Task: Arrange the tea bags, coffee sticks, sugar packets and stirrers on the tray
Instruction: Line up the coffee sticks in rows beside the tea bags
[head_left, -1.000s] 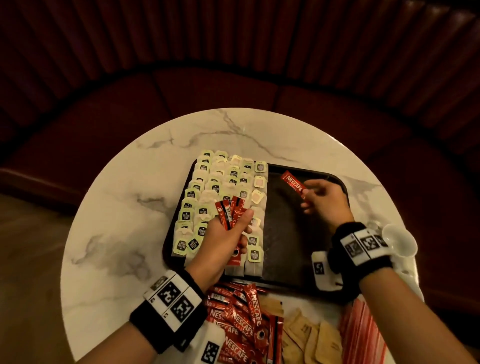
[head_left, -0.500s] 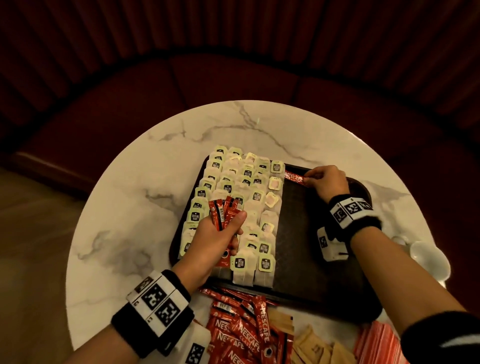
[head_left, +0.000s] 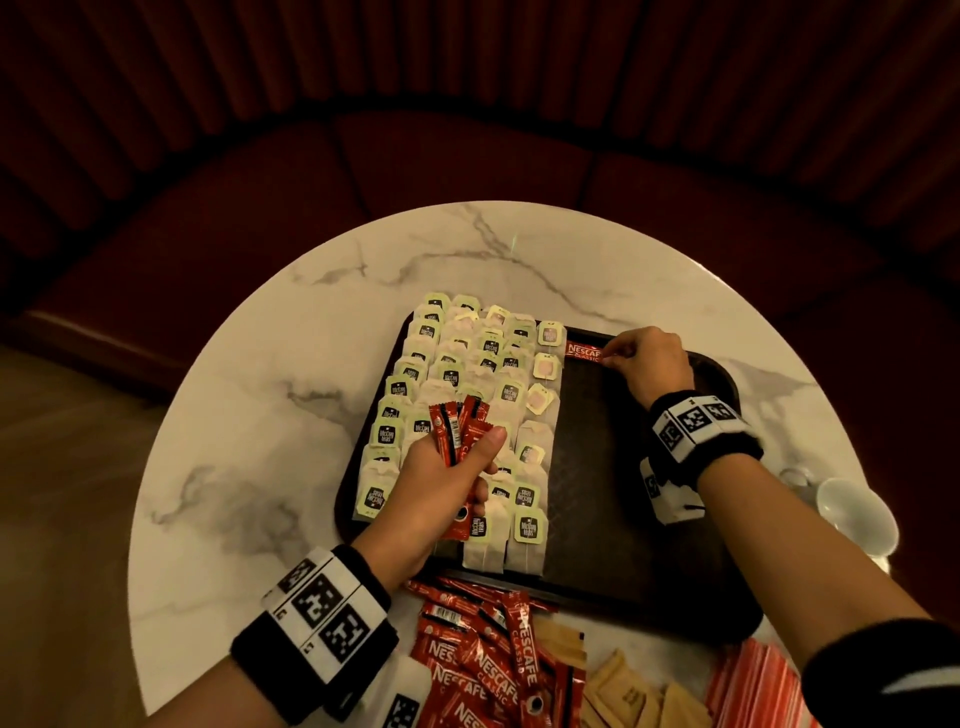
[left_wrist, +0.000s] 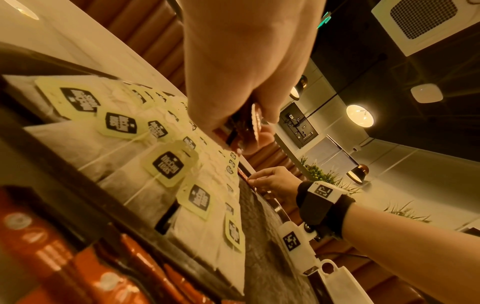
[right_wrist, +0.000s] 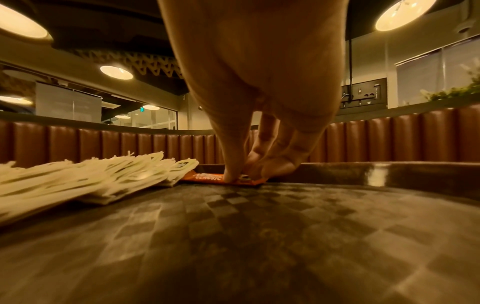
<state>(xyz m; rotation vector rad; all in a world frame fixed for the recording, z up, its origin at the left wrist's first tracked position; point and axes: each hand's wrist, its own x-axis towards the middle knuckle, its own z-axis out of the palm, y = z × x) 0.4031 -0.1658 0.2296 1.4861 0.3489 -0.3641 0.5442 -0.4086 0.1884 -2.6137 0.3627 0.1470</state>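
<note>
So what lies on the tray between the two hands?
In the head view, rows of pale-tagged tea bags and bare dark tray separate the left hand, gripping red coffee sticks, from the right hand.

The red coffee stick (head_left: 584, 349) lying at the tray's 12 o'clock edge reads "NESCAFE CLASSIC", and from the right wrist cam you only catch "CLASSIC" on it (right_wrist: 207, 177). Same "NESCAFE CLASSIC" print on the loose coffee sticks (head_left: 488, 670) piled at 6 o'clock off the tray. The tea bag tags (head_left: 527, 527) say "McCoy teas", nice and clear up close too (left_wrist: 168, 165).
</note>
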